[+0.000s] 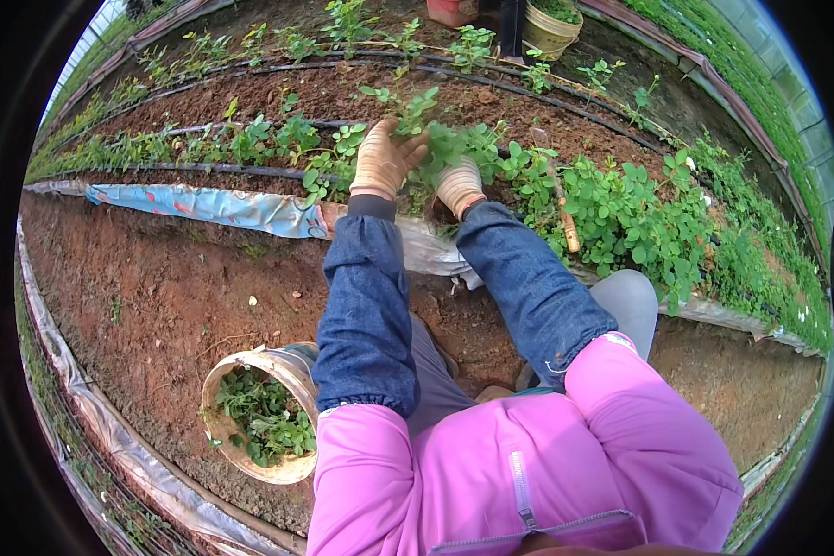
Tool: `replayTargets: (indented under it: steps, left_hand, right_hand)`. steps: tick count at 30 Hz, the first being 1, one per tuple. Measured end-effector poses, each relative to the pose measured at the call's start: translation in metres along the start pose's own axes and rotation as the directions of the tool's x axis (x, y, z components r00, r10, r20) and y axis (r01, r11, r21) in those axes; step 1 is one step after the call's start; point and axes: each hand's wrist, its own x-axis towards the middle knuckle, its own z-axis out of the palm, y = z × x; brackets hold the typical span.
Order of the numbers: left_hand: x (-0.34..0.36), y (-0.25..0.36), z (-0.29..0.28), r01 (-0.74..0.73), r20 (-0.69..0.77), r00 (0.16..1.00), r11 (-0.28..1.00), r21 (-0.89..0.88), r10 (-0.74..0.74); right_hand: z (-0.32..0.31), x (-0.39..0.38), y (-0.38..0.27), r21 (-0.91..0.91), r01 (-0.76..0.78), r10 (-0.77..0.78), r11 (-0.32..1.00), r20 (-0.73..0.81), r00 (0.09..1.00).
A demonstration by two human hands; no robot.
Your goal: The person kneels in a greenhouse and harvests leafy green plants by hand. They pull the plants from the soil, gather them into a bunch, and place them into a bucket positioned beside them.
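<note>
- Pink zip-front jacket (pixel 547 463) fills the bottom of the head view, closest to the lens; blue denim oversleeves (pixel 366 306) reach forward from it.
- Left hand (pixel 386 159), cream-gloved: fingers curved against green leafy sprigs (pixel 448 146). Cannot tell whether it grips any.
- Right hand (pixel 460 188), also cream-gloved, just beside; fingers under foliage, grip hidden.
- Sprigs stand between and beyond both hands, near edge of brown soil bed (pixel 334 93).
- Wooden-handled tool (pixel 570 232) rests among leaves, right of right hand.
- Cream plastic bucket (pixel 215 385), tilted, holds loose greens (pixel 267 422).
- Judgement: part foliage first, take stems low, use light steady tension, avoid snagging black hose (pixel 250 170).
</note>
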Motion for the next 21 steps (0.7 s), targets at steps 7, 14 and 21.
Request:
replayTargets:
  steps: [7, 14, 21]
  left_hand:
    - [-0.005, 0.001, 0.001, -0.007, -0.009, 1.000, 1.000, 0.012, 0.007]
    - [-0.008, -0.004, 0.008, 0.016, 0.056, 0.998, 0.999, 0.049, -0.019]
    - [-0.013, -0.003, 0.014, 0.000, 0.065, 0.998, 0.994, 0.107, -0.007]
  right_hand:
    - [-0.029, -0.010, 0.018, -0.361, 0.065, -0.121, 0.930, -0.135, 0.983]
    - [-0.009, 0.015, 0.050, 0.179, 0.208, -0.144, 0.962, -0.316, 0.938]
    - [-0.034, 0.031, 0.058, -0.467, 0.205, -0.369, 0.860, -0.294, 0.881]
